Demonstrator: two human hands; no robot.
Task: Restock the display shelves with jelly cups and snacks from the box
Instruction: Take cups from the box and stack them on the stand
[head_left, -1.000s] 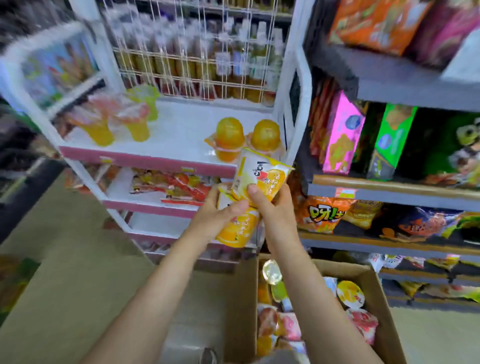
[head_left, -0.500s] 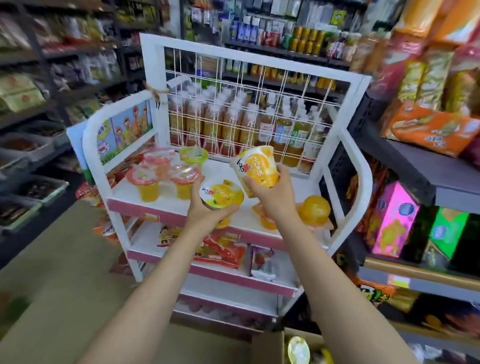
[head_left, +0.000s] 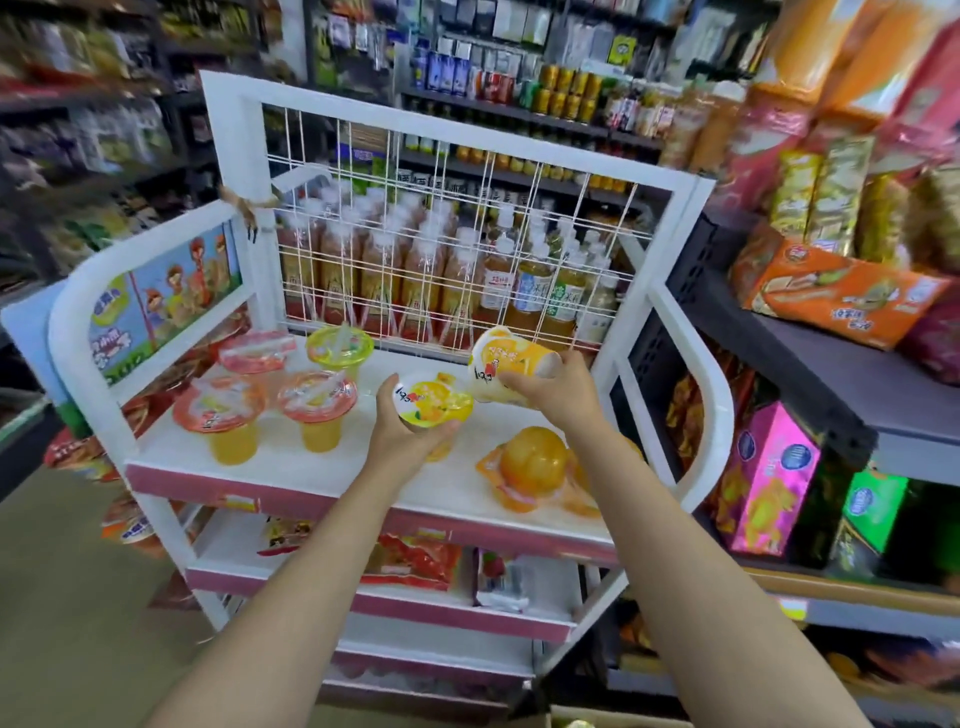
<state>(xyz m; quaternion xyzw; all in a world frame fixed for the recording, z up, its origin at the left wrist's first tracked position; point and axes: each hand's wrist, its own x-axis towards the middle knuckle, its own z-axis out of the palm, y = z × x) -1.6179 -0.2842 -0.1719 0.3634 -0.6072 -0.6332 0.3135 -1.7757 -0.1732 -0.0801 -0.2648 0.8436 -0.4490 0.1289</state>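
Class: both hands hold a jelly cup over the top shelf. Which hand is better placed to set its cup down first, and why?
Probably the left hand: its jelly cup is upright, lid up, low over bare top shelf. The right hand holds its cup tilted and higher.

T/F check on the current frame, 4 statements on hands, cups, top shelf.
1. Each hand holds a jelly cup. True: left hand grips one cup, right hand another.
2. The right-hand cup stands upright. False: it is tilted on its side.
3. The top shelf bears no stock. False: stemmed cups stand at its left.
4. Bottles show behind the wire grid. True.
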